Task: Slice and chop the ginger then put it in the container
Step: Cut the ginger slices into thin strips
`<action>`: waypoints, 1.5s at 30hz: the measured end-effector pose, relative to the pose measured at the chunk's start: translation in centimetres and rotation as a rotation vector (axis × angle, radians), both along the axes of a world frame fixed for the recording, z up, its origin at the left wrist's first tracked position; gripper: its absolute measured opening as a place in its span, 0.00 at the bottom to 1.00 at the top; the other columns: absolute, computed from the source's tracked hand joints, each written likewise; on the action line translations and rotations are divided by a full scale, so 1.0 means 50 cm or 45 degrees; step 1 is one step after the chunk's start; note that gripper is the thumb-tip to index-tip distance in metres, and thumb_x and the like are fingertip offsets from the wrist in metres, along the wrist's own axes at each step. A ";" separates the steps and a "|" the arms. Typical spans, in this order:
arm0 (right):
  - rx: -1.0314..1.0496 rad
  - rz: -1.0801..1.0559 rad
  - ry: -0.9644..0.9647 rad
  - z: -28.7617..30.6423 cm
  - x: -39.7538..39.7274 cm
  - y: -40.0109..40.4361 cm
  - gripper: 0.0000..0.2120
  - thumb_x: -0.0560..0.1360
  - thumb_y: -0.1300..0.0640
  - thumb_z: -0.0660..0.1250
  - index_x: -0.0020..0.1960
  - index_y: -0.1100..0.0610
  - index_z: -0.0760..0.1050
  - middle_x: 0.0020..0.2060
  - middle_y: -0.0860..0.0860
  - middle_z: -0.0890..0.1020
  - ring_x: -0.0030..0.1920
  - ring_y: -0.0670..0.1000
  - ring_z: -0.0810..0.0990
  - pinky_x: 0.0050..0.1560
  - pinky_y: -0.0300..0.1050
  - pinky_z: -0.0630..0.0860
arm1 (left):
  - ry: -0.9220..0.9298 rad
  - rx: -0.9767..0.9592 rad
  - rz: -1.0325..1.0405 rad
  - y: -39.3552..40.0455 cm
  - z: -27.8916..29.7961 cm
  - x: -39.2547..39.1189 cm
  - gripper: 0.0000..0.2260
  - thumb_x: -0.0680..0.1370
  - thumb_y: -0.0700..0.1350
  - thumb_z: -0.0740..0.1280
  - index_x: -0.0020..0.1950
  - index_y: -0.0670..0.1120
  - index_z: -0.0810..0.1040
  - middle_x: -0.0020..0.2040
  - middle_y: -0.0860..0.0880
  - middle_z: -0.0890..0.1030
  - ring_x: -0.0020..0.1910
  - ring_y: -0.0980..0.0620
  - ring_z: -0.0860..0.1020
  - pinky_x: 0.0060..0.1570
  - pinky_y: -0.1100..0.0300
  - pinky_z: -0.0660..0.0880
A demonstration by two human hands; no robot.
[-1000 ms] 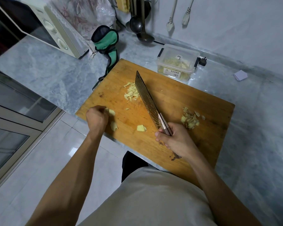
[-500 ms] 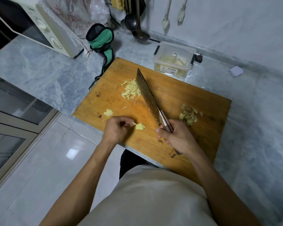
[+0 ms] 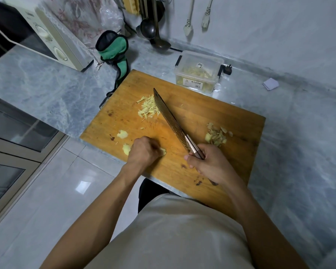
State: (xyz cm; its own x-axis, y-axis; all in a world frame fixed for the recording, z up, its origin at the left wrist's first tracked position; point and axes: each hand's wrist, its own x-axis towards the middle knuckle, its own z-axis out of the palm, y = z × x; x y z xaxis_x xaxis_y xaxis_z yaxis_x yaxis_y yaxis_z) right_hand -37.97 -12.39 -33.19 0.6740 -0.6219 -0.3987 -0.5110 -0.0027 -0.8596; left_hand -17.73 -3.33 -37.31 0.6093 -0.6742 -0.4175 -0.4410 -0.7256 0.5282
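The counter is grey veined marble, smooth and faintly glossy, running far and right along a pale wall. On it lies the board, a rectangular slab of orange-brown wood with dark stains, its near-left edge at the counter's lip. At the far left stands a cream microwave with two round dials, and beside it a soft green and black pouch. Dark metal ladles hang at the wall.

Just beyond the board's far edge stands the container, a clear plastic box with rounded corners and a label, open, with pale yellow ginger strips inside.

The knife has a long, broad, ribbed blade and a coppery bolster; it lies slantwise across the board's middle, tip pointing far-left. The right hand grips its handle, fingers curled tight around it.

The left hand rests near the board's near-left edge, knuckles up, fingers curled down onto a lumpy yellow ginger piece; whether they pinch or only press it cannot be told. Two more chunks lie just left of that hand. A pile of thin shreds touches the blade's left side. A heap of flaky peelings lies right of the handle.
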 end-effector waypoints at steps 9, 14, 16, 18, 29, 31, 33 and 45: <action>-0.219 0.256 0.121 0.023 -0.026 -0.023 0.21 0.79 0.43 0.67 0.37 0.58 0.75 0.30 0.51 0.80 0.30 0.48 0.79 0.33 0.43 0.71 | 0.307 -0.219 0.769 0.022 -0.004 -0.062 0.09 0.67 0.43 0.81 0.31 0.46 0.83 0.31 0.45 0.84 0.33 0.45 0.83 0.43 0.50 0.82; -0.124 0.314 0.174 0.014 -0.048 -0.026 0.31 0.81 0.36 0.57 0.44 0.65 0.77 0.29 0.51 0.79 0.26 0.42 0.75 0.31 0.46 0.71 | 0.554 -0.396 1.148 0.015 -0.010 -0.091 0.07 0.68 0.39 0.80 0.38 0.40 0.83 0.31 0.45 0.83 0.30 0.49 0.82 0.34 0.59 0.81; -0.109 0.354 0.180 0.012 -0.054 -0.030 0.31 0.82 0.37 0.56 0.45 0.66 0.77 0.29 0.50 0.79 0.25 0.41 0.75 0.32 0.43 0.70 | 0.595 -0.441 1.245 0.014 -0.016 -0.101 0.05 0.70 0.37 0.78 0.39 0.39 0.83 0.31 0.45 0.83 0.30 0.49 0.82 0.33 0.60 0.80; -0.125 0.390 0.167 0.010 -0.057 -0.031 0.31 0.82 0.37 0.57 0.44 0.66 0.77 0.29 0.51 0.80 0.26 0.42 0.75 0.32 0.43 0.71 | 0.519 -0.477 1.231 0.027 -0.013 -0.108 0.04 0.74 0.37 0.74 0.39 0.42 0.83 0.33 0.47 0.84 0.33 0.49 0.83 0.39 0.56 0.82; -0.048 0.240 0.068 0.003 -0.036 -0.027 0.27 0.82 0.39 0.58 0.43 0.63 0.77 0.29 0.50 0.80 0.25 0.42 0.74 0.31 0.43 0.69 | -0.506 -0.198 0.207 0.112 -0.028 -0.050 0.15 0.73 0.34 0.64 0.58 0.40 0.81 0.55 0.42 0.81 0.49 0.39 0.80 0.48 0.53 0.78; -0.045 0.216 0.056 0.003 -0.039 -0.028 0.28 0.82 0.39 0.59 0.43 0.64 0.77 0.27 0.49 0.79 0.24 0.42 0.74 0.30 0.43 0.69 | -0.481 -0.202 0.177 0.110 -0.032 -0.044 0.16 0.73 0.35 0.64 0.61 0.39 0.80 0.62 0.40 0.79 0.60 0.38 0.77 0.57 0.49 0.78; -0.072 0.246 0.072 0.004 -0.043 -0.032 0.29 0.82 0.39 0.58 0.43 0.66 0.77 0.27 0.49 0.79 0.24 0.42 0.74 0.30 0.42 0.69 | -0.482 -0.277 0.184 0.109 -0.039 -0.045 0.14 0.77 0.38 0.64 0.61 0.39 0.80 0.65 0.40 0.78 0.62 0.40 0.76 0.61 0.51 0.75; -0.119 0.363 0.192 -0.002 -0.052 -0.006 0.28 0.84 0.40 0.55 0.43 0.63 0.76 0.28 0.50 0.78 0.22 0.40 0.73 0.27 0.37 0.67 | 0.423 -0.291 0.987 0.020 -0.015 -0.101 0.13 0.71 0.44 0.78 0.33 0.37 0.81 0.30 0.43 0.82 0.27 0.45 0.82 0.38 0.48 0.83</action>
